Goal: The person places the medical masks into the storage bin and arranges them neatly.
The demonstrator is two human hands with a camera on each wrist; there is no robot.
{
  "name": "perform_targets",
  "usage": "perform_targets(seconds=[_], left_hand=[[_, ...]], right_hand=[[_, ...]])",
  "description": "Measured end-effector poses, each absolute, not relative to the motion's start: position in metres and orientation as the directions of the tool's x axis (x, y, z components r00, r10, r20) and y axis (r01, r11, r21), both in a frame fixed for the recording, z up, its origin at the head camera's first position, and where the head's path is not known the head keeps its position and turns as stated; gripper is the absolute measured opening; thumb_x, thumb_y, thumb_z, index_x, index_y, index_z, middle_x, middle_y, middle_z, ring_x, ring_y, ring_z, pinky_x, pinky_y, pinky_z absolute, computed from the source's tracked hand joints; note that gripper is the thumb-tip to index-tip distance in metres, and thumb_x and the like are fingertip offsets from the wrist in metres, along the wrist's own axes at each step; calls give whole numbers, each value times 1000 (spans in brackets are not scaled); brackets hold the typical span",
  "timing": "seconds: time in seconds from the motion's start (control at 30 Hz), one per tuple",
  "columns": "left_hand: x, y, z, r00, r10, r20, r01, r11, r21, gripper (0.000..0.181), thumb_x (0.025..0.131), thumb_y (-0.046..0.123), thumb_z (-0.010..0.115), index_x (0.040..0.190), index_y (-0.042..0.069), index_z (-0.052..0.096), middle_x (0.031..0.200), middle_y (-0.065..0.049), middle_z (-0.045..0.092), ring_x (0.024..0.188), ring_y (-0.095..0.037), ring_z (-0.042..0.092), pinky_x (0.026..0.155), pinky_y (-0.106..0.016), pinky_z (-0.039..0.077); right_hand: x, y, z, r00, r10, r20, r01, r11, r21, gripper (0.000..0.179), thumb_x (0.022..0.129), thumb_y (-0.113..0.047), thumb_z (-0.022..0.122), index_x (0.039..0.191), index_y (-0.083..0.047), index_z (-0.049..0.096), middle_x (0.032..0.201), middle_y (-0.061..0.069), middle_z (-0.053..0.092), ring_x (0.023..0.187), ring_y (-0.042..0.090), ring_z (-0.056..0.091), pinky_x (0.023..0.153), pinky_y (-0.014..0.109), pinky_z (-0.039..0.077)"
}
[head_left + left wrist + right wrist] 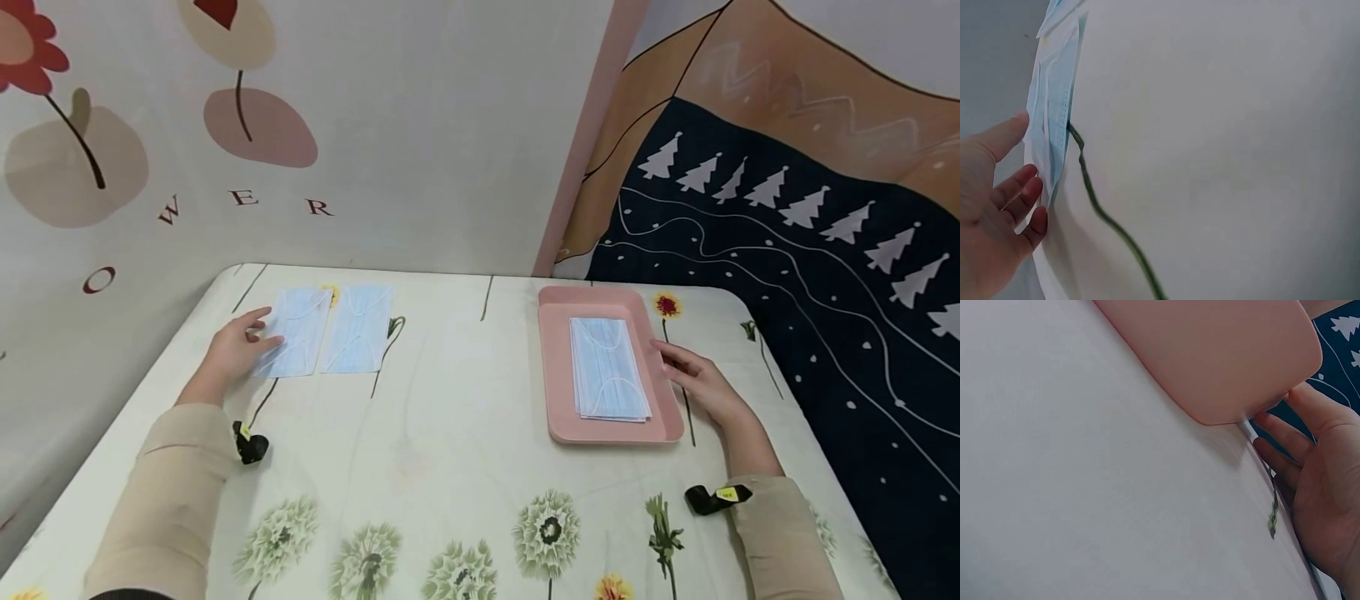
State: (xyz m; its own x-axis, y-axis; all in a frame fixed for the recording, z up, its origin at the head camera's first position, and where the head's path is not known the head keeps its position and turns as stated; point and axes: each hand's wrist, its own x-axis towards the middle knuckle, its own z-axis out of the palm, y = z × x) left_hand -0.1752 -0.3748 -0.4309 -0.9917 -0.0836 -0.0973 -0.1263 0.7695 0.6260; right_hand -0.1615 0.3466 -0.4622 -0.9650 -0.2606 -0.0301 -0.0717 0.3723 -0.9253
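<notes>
Two light-blue disposable face masks lie side by side at the table's far left: a left mask (297,333) and a right mask (357,329). My left hand (237,343) is at the left mask's outer edge, fingers loosely bent; the left wrist view shows the thumb against the mask (1054,119). On the right, a pink tray (557,408) holds a small stack of face masks (609,367). My right hand (701,379) touches the tray's right side with extended fingers. In the right wrist view, its fingertips meet the tray's (1241,362) edge.
A white tablecloth (450,400) printed with flowers covers the table. Behind stands a pale wall hanging (420,142) with flowers and letters. A dark cloth with white trees (750,242) hangs along the right side. Black wrist devices (250,443) sit by both cuffs.
</notes>
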Motion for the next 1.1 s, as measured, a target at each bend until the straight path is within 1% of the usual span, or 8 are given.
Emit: perform_targets(seconds=[0.17, 0.33, 0.43, 0.7, 0.8, 0.97, 1.03, 1.1], left_hand=[[-180, -376, -436, -991, -102, -84, -132, 784, 606, 66, 95, 16, 60, 147, -5, 26, 130, -38, 38, 111, -49, 42, 89, -59, 37], [-184, -373, -437, -984, -132, -116, -175, 784, 595, 68, 94, 19, 62, 147, -5, 26, 130, -38, 38, 116, -51, 39, 94, -61, 34], [-187, -371, -438, -980, -147, -134, -198, 784, 588, 68, 93, 19, 63, 147, -4, 28, 131, -38, 38, 118, -51, 39, 96, -61, 33], [-193, -371, -442, -972, -157, -173, -230, 775, 588, 62, 93, 13, 62, 146, -1, 34, 123, -31, 40, 103, -41, 42, 84, -53, 40], [-194, -371, -440, -973, -145, -182, -226, 774, 591, 60, 93, 12, 62, 145, -1, 35, 126, -33, 39, 107, -43, 42, 87, -56, 39], [-194, -369, -432, -972, -116, -205, -217, 774, 595, 61, 91, 10, 62, 145, -2, 35, 135, -39, 32, 122, -53, 32, 97, -64, 30], [-193, -371, -429, -972, -94, -214, -205, 782, 589, 61, 91, 9, 62, 144, -3, 35, 136, -41, 30, 124, -55, 29, 99, -65, 27], [-194, -373, -427, -971, -73, -227, -196, 787, 585, 61, 91, 8, 61, 144, -5, 34, 135, -41, 30, 124, -55, 29, 100, -64, 26]], right_hand=[[-161, 347, -461, -964, -262, -33, -69, 372, -926, 55, 98, -27, 56, 146, -7, 39, 150, 18, 32, 132, 9, 32, 93, 6, 31], [-162, 348, -463, -965, -258, -35, -72, 390, -918, 55, 98, -28, 55, 146, -7, 40, 149, 18, 33, 131, 7, 32, 93, 6, 31], [-162, 348, -463, -966, -256, -33, -74, 397, -915, 54, 98, -29, 55, 146, -7, 40, 149, 19, 33, 129, 6, 33, 93, 6, 31], [-163, 349, -464, -966, -258, -26, -80, 392, -916, 54, 98, -28, 55, 146, -6, 40, 149, 17, 34, 127, 2, 34, 93, 6, 31], [-163, 349, -465, -966, -257, -26, -80, 392, -916, 54, 98, -28, 55, 145, -6, 40, 149, 17, 34, 127, 2, 34, 93, 6, 31], [-163, 349, -465, -966, -256, -24, -80, 390, -917, 54, 98, -28, 55, 146, -6, 40, 149, 19, 33, 128, 4, 33, 93, 6, 31], [-163, 348, -464, -966, -256, -24, -81, 390, -917, 55, 98, -28, 56, 146, -6, 40, 149, 19, 33, 128, 4, 33, 93, 6, 31], [-163, 348, -464, -967, -255, -22, -82, 391, -917, 55, 98, -28, 56, 146, -6, 40, 149, 19, 34, 128, 4, 34, 93, 6, 31]])
